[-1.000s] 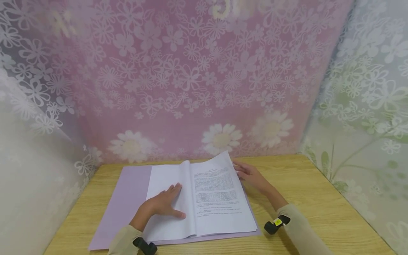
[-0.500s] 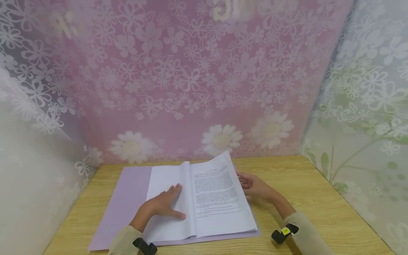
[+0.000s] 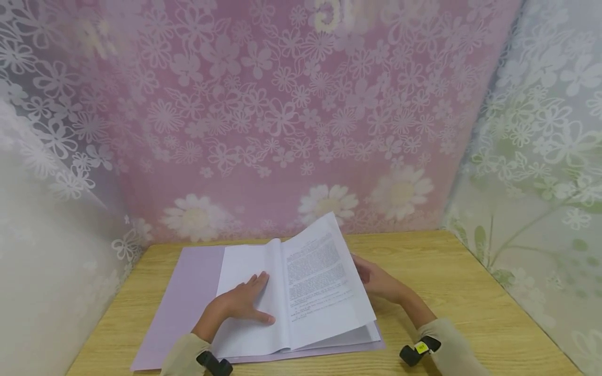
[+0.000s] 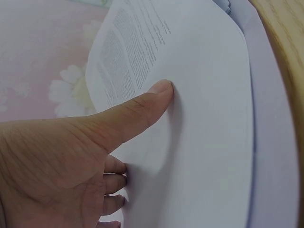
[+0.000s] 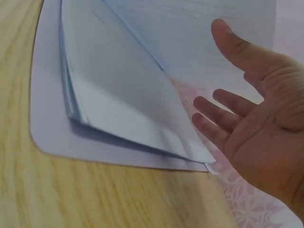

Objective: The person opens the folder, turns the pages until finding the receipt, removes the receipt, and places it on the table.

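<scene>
A lilac folder [image 3: 195, 277] lies spread on the table, with a stack of white sheets in it. My left hand [image 3: 242, 302] rests on the blank left-hand page [image 3: 244, 334], thumb spread toward the fold. On the right, a printed sheet [image 3: 320, 282] is raised off the stack, its outer edge up and tilted. Behind that edge is my right hand [image 3: 381, 282], its fingertips hidden by the sheet. The right wrist view shows this hand [image 5: 266, 104] with thumb and fingers apart, alongside the lifted sheet [image 5: 190, 38] and above the lower sheets [image 5: 123, 95].
The wood-grain table [image 3: 451, 292] extends to both sides of the folder. A pink flowered backdrop [image 3: 291, 130] stands at its far edge, and pale flowered panels [image 3: 541, 209] flank it.
The right hand has come down along the sheet's outer edge and partly behind it. The printed sheet has risen from the stack, its lower corner now lifted. The left hand stays put.
</scene>
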The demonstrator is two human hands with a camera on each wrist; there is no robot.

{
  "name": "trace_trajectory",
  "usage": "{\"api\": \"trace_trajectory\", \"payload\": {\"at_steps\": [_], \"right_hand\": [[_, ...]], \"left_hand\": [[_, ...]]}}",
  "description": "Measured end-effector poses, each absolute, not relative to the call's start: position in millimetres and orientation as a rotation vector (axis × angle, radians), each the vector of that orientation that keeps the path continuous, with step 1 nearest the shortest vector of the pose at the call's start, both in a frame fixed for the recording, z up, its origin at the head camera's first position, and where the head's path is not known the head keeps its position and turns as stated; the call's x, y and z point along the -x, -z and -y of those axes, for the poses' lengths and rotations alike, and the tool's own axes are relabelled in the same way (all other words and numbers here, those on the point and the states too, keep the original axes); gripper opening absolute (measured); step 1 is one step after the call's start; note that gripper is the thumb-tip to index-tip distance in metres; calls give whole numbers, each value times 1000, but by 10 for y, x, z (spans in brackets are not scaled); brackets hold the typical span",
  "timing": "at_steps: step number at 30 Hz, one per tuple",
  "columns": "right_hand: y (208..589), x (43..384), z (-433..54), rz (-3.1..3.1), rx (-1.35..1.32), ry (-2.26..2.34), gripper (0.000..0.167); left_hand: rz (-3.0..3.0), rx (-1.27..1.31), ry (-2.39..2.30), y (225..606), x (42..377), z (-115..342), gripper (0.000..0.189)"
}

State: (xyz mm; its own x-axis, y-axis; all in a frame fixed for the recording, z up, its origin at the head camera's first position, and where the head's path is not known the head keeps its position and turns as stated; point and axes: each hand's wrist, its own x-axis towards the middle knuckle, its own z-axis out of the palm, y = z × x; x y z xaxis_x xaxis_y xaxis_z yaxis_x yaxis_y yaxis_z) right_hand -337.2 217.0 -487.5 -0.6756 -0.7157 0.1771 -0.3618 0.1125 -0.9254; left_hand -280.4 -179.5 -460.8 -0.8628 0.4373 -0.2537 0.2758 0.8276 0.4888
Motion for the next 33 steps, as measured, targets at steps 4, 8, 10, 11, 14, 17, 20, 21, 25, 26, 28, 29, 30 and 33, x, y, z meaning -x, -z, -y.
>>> {"api": "trace_trajectory", "payload": {"at_steps": [4, 8, 10, 11, 14, 17, 20, 21, 25, 26, 28, 29, 30, 33], "right_hand": [[4832, 3363, -2125, -2074, 1076, 1612, 89], [4773, 3339, -2084, -2101, 1074, 1604, 88], [4741, 3324, -2059, -2114, 1071, 1596, 87], [4726, 3316, -2046, -2119, 1070, 1592, 87], [4684, 3287, -2010, -2145, 1072, 1574, 86], [4648, 3265, -1972, -2165, 1090, 1550, 86], [4612, 3255, -1922, -2191, 1132, 1514, 86], [4598, 3252, -1904, -2206, 1147, 1497, 86], [4550, 3249, -1822, -2274, 1199, 1420, 86], [4537, 3249, -1799, -2288, 1211, 1401, 86], [4516, 3251, -1759, -2314, 1223, 1366, 85], [4506, 3251, -1739, -2329, 1221, 1347, 86], [4495, 3251, -1718, -2340, 1221, 1331, 87], [4476, 3242, -1668, -2368, 1203, 1287, 88]], "left_hand": [[-2653, -529, -630, 4612, 2800, 1800, 119], [-2653, -525, -632, 4618, 2801, 1810, 120], [-2656, -525, -631, 4624, 2806, 1814, 120], [-2657, -523, -633, 4624, 2806, 1814, 120], [-2662, -523, -637, 4627, 2807, 1814, 119], [-2664, -518, -653, 4611, 2797, 1811, 119], [-2672, -516, -667, 4597, 2787, 1810, 119], [-2676, -519, -673, 4590, 2785, 1809, 119], [-2690, -520, -686, 4575, 2784, 1804, 119], [-2695, -524, -687, 4572, 2785, 1805, 119], [-2701, -531, -690, 4563, 2791, 1805, 118], [-2707, -541, -687, 4556, 2793, 1807, 118], [-2710, -549, -691, 4552, 2797, 1809, 117], [-2724, -580, -700, 4511, 2799, 1809, 115]]}}
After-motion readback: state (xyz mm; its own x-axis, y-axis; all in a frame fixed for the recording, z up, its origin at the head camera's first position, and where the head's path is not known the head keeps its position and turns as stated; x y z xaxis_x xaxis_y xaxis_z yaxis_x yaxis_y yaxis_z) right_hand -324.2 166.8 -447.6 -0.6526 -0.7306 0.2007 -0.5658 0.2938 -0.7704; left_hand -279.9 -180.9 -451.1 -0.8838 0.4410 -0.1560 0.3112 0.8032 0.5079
